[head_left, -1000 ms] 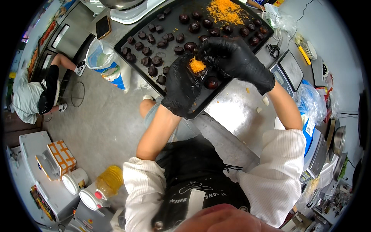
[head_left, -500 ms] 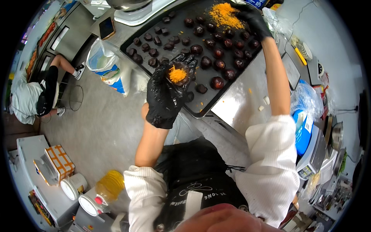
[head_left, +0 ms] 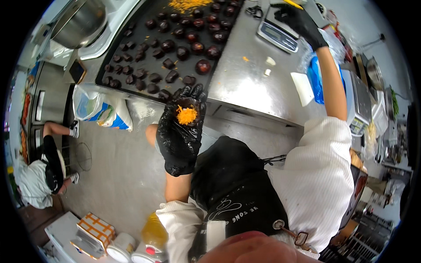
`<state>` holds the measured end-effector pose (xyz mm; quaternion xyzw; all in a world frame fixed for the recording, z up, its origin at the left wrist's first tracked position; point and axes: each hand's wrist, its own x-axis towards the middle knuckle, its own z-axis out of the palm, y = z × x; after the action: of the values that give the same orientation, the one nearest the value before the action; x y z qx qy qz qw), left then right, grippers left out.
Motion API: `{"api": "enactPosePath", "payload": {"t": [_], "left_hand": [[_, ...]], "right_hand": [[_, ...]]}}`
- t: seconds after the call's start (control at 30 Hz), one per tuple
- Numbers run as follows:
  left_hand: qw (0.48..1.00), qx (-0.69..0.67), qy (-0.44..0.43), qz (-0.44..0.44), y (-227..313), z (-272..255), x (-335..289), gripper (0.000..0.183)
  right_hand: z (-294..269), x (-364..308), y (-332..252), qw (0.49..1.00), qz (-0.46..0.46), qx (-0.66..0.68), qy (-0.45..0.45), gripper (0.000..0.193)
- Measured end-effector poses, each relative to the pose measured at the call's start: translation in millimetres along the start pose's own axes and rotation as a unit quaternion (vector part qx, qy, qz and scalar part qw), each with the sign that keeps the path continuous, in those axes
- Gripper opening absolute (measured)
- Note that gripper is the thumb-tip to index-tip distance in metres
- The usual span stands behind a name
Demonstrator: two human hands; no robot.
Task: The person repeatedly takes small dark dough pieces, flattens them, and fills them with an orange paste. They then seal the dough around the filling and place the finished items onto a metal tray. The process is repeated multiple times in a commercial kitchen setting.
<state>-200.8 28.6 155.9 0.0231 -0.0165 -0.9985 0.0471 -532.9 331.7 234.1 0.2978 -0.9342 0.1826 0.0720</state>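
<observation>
My left hand (head_left: pixel 182 136), in a shiny black glove, is cupped palm up with its fingers bent round a flattened dark dough-like piece. A small heap of orange shreds (head_left: pixel 187 115) sits on that piece and covers most of it. My right hand (head_left: pixel 300 22), also black-gloved, reaches far right over a digital kitchen scale (head_left: pixel 279 36). Its fingertips are close to a yellow strip, perhaps a handle (head_left: pixel 293 4); whether they touch or grip it I cannot tell. On the black baking tray (head_left: pixel 131 94) lie several dark glossy balls (head_left: pixel 203 66) and smaller dark chunks (head_left: pixel 140 73).
More orange shreds (head_left: pixel 189 4) lie at the tray's far edge. A metal mixing bowl (head_left: pixel 81 24) and a phone (head_left: pixel 77 71) are at far left. An open sack (head_left: pixel 103 109) stands below the counter. Another person (head_left: pixel 41 175) sits at left. A blue package (head_left: pixel 316 79) lies right.
My right hand has left the orange shreds on the tray and moved right to the scale. My left hand, still holding the topped piece, has drawn nearer me. The view has shifted right.
</observation>
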Motion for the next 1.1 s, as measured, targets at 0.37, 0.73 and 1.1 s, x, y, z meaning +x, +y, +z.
{"api": "enactPosePath", "payload": {"t": [0.37,0.73,1.1], "left_hand": [[0.996,0.030,0.063,-0.062,-53.3,-29.8,-18.4,0.051],[0.997,0.061,0.029,-0.034,-79.7,-48.2,-32.1,0.045],[0.999,0.050,0.001,0.019,-51.0,-63.8,-57.4,0.041]], "right_hand": [[-23.4,-180.5,26.5,0.988,0.128,0.042,-0.072,0.034],[1.9,-190.4,23.6,0.991,0.052,0.113,-0.052,0.031],[41.0,-162.2,-27.2,0.986,-0.037,0.137,-0.088,0.029]]}}
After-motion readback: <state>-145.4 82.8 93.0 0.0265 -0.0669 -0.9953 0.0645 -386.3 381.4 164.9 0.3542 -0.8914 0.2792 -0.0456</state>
